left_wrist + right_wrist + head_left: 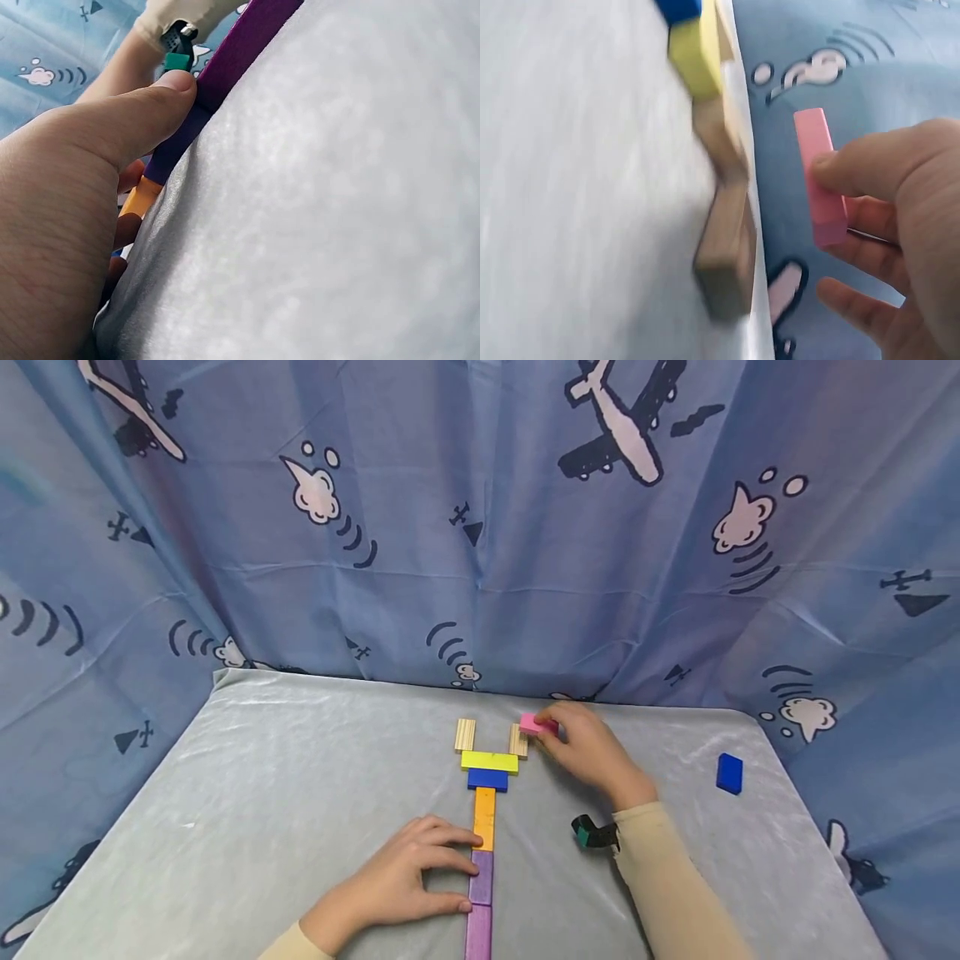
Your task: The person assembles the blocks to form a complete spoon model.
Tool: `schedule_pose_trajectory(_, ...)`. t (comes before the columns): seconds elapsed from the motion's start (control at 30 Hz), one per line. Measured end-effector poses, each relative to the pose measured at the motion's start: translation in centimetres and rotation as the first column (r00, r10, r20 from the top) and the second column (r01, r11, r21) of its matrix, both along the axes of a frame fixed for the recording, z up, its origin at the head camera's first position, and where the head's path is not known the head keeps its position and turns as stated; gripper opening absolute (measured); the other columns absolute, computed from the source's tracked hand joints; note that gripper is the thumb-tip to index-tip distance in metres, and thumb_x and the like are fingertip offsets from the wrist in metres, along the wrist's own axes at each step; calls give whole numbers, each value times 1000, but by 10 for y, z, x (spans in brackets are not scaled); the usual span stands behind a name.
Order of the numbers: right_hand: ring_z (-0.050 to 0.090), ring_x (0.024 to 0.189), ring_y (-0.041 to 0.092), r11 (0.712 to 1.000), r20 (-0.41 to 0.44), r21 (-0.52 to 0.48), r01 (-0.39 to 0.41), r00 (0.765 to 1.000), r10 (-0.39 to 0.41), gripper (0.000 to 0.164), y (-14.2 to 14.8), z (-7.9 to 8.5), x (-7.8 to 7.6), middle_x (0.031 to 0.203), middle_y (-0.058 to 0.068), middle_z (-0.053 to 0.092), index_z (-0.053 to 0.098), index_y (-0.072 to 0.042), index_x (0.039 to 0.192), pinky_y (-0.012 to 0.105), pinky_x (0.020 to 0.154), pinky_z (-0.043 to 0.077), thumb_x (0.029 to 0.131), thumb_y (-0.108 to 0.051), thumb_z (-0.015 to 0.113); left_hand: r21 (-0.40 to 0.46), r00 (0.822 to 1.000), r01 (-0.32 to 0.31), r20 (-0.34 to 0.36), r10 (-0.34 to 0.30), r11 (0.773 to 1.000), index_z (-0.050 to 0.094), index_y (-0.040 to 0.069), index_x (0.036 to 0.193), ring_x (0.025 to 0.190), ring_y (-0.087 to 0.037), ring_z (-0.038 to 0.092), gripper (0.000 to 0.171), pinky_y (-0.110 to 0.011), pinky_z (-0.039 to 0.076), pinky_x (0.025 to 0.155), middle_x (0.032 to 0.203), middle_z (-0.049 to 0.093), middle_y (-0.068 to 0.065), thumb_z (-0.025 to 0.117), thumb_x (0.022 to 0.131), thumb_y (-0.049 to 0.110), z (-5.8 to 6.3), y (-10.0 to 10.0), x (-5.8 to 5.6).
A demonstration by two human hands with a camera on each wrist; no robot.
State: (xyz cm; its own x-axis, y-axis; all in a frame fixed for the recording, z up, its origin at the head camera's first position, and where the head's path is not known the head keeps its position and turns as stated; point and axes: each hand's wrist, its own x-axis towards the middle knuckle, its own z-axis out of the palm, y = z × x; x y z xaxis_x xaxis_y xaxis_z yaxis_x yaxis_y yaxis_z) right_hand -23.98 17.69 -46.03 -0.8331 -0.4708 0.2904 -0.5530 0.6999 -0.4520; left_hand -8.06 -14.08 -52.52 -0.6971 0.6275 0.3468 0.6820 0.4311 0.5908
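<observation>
Between its thumb and fingertips, my right hand (pixel 588 750) pinches a pink block (pixel 528 724), which the right wrist view shows as a slim bar (pixel 823 176). It overlaps the right plain wooden block (pixel 517 740) in the head view. A second plain block (pixel 465 735) lies to the left. Both meet a yellow block (pixel 490 762) set crosswise, with a blue block (pixel 487 779) below it. An orange block (pixel 484 818), a purple one (pixel 482 878) and a magenta-purple one (pixel 478 935) run lengthwise towards me. My left hand (pixel 401 875) touches the left side of this row with extended fingers.
A separate blue block (pixel 730 773) lies on the right of the grey cloth-covered table (pixel 300 768). A black strap with a green piece (pixel 585 833) sticks out from the right sleeve cuff. Blue patterned curtains (pixel 480 527) hang behind the table's far edge.
</observation>
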Motion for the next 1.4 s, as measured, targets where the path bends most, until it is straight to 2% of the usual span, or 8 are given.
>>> schedule_pose_trajectory(0.07,66,114,28,1000,-2,-6,-18,1000,18,18,-10,1,0,119,6,74,77,-8,119,53,114,48,102,-15,76,0,1000,3,2,-3,1000,82,37,118,131,-7,56,30,-43,49,109,146,65,19,87,93,52,0,0,-1)
schedule_pose_trajectory(0.33,63,110,24,1000,81,-4,-19,997,19,19,-37,-8,4,123,3,74,77,-12,121,51,105,54,102,-16,77,-10,1000,14,5,-14,1000,82,37,118,130,-6,56,29,-42,49,109,146,66,18,86,93,53,-4,1,-2)
schedule_pose_trajectory(0.5,62,103,22,999,89,1,-35,995,35,18,-47,-16,4,118,2,74,78,-12,120,48,101,56,102,-15,77,-10,1000,20,16,-20,1000,82,37,118,131,-6,56,29,-42,48,110,146,66,18,85,94,53,-3,2,-2)
schedule_pose_trajectory(0.87,61,101,21,997,69,49,-57,996,54,16,-58,-26,3,112,-2,74,79,-15,119,46,103,54,103,-18,75,1,1000,21,-6,-21,1000,82,36,117,130,-6,56,28,-41,49,109,145,66,17,86,94,51,-2,0,-1)
schedule_pose_trajectory(1.17,66,111,23,996,44,71,-63,997,60,16,-61,-24,1,118,-1,76,79,-16,119,50,113,48,103,-20,76,7,1000,15,-16,-15,1000,82,36,118,130,-7,57,28,-41,50,108,145,66,16,86,94,50,1,-2,-2)
schedule_pose_trajectory(1.4,67,109,22,995,33,72,-69,997,67,15,-63,-26,-1,115,-1,77,80,-16,117,51,114,46,103,-21,77,13,1000,16,-27,-15,1000,82,36,117,129,-7,57,28,-40,50,107,145,67,16,87,93,50,1,-1,-2)
